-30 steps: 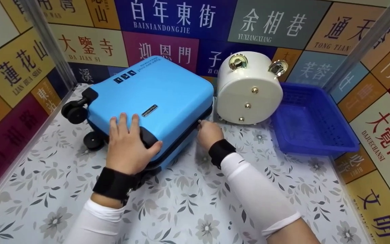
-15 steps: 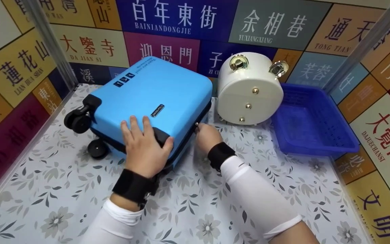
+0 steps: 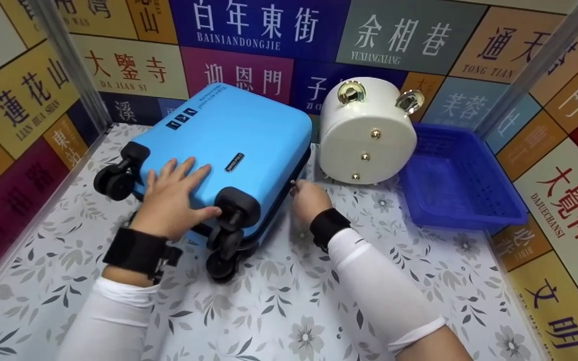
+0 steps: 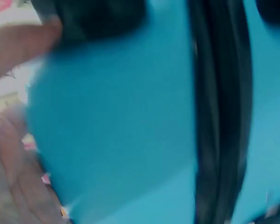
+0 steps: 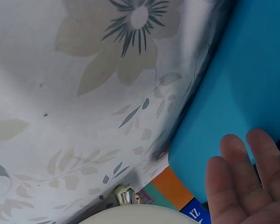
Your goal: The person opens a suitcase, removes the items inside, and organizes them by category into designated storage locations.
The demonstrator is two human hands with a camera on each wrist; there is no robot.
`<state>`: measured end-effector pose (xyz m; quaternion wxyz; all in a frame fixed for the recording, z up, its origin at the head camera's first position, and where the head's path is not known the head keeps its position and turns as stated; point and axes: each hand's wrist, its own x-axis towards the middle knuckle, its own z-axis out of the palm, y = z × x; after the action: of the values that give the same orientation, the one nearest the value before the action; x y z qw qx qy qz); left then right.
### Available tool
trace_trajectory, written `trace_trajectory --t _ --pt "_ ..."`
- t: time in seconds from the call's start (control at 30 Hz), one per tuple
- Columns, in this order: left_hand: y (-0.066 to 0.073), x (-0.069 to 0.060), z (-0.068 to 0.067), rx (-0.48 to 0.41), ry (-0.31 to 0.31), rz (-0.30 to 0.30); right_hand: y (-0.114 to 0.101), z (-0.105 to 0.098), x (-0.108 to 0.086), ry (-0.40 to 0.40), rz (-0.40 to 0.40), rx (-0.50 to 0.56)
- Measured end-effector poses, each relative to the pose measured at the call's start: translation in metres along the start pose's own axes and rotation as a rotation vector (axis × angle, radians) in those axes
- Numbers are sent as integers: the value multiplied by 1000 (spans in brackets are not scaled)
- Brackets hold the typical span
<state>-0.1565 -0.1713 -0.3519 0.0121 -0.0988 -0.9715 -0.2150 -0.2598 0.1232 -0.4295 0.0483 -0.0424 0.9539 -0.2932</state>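
Note:
A blue hard-shell suitcase [image 3: 249, 125] lies on its side, its black zipper seam [image 4: 219, 116] running around the edge. With fingers spread, my left hand [image 3: 171, 200] rests on the top shell near the wheel end, thumb beside a black corner wheel [image 3: 226, 240]. My right hand [image 3: 310, 200] is at the seam on the right side, pinching a small metal zipper pull [image 3: 293, 184]. In the right wrist view several fingers [image 5: 240, 172] of that hand show beside the blue shell; the pinch itself is hidden there. The left wrist view is blurred.
A white rounded case [image 3: 367, 145] with gold studs and ear-like gold loops stands right of the suitcase. Beside it sits a blue plastic basket [image 3: 469, 220]. Printed panels [image 3: 399, 35] wall in the floral-patterned table surface [image 3: 269, 311] at the back and sides.
My left hand shifts right, then back left across the shell, and the suitcase turns slightly so its near corner wheel comes into view. My right hand stays at the zipper pull, moving little.

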Motion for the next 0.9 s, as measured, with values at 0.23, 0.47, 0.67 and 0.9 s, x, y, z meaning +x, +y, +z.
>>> trace_trajectory --t 0.23,0.47,0.67,0.9 --pt "-17 11 8 137 131 62 1 -1 -1 -9 3 36" --pt "-15 11 20 221 239 64 4 0 0 5 -24 0" --pt "-15 10 24 220 259 64 3 2 0 26 -30 -10" --pt "-9 12 29 225 262 22 -1 5 -6 22 -45 -30"
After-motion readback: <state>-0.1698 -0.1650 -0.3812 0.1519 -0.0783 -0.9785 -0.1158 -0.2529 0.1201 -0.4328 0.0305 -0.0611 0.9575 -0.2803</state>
